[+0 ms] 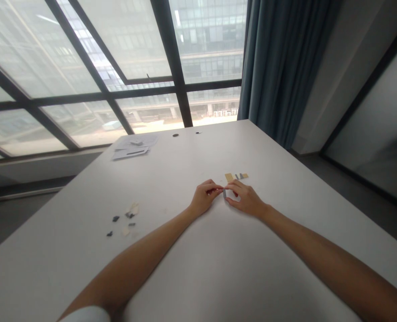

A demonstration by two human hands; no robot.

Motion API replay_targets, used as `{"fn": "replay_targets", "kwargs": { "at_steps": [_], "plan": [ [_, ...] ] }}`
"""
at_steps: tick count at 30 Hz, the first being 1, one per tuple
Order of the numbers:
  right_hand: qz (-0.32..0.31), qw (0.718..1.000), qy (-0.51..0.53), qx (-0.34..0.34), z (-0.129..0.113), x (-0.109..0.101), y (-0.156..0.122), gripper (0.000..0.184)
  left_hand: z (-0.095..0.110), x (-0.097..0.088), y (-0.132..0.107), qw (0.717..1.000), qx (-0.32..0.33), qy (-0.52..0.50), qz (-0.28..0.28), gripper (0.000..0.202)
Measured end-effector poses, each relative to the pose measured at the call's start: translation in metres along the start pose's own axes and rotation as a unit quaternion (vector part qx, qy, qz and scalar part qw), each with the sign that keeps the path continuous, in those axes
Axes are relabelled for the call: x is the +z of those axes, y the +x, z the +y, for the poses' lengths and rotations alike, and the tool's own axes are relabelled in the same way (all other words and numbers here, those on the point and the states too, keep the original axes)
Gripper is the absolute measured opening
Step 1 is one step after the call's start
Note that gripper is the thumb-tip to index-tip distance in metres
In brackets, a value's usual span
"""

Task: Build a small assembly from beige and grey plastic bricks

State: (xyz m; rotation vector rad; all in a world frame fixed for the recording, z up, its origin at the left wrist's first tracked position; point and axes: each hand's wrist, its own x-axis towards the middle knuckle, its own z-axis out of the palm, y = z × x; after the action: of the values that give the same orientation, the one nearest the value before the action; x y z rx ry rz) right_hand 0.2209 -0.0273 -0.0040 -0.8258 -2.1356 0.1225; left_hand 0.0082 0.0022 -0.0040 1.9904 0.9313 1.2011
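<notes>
Both my hands meet over the middle of the white table. A small grey strip-like piece stands between the fingertips of my right hand, thumb at its lower end and index finger at its upper end. My left hand is closed in a pinch, its fingertips touching the upper end of that grey piece. Whether the left fingers hold another tiny part is too small to tell. Just beyond my right hand lie a yellowish perforated piece and a yellow and grey piece.
Several small dark and pale pieces are scattered left of my left forearm. Papers lie at the table's far left, with a small white item on top. A round dark grommet sits near the far edge, before windows and a blue curtain.
</notes>
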Motion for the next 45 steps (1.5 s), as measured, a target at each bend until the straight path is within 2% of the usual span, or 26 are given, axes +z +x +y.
{"fn": "replay_targets", "kwargs": {
  "at_steps": [23, 31, 37, 45],
  "plan": [
    [0.001, 1.0, 0.005, 0.004, -0.0008, -0.0003, 0.0003, 0.029, -0.0013, -0.0007, -0.0001, 1.0, 0.001, -0.001, -0.008, 0.024],
    [0.027, 1.0, -0.001, 0.006, 0.0015, 0.0011, -0.0001, 0.027, -0.0022, -0.0036, -0.0004, 0.999, 0.023, 0.0, -0.034, 0.037],
    [0.028, 0.999, 0.029, 0.021, 0.0045, 0.0005, -0.0004, 0.025, 0.0008, -0.0045, -0.001, 0.998, 0.021, -0.017, -0.05, 0.038],
    [0.025, 0.998, 0.056, 0.03, 0.0079, 0.0021, -0.0015, 0.027, 0.0031, -0.0043, -0.0004, 0.999, 0.025, -0.012, -0.038, 0.038]
  ]
}}
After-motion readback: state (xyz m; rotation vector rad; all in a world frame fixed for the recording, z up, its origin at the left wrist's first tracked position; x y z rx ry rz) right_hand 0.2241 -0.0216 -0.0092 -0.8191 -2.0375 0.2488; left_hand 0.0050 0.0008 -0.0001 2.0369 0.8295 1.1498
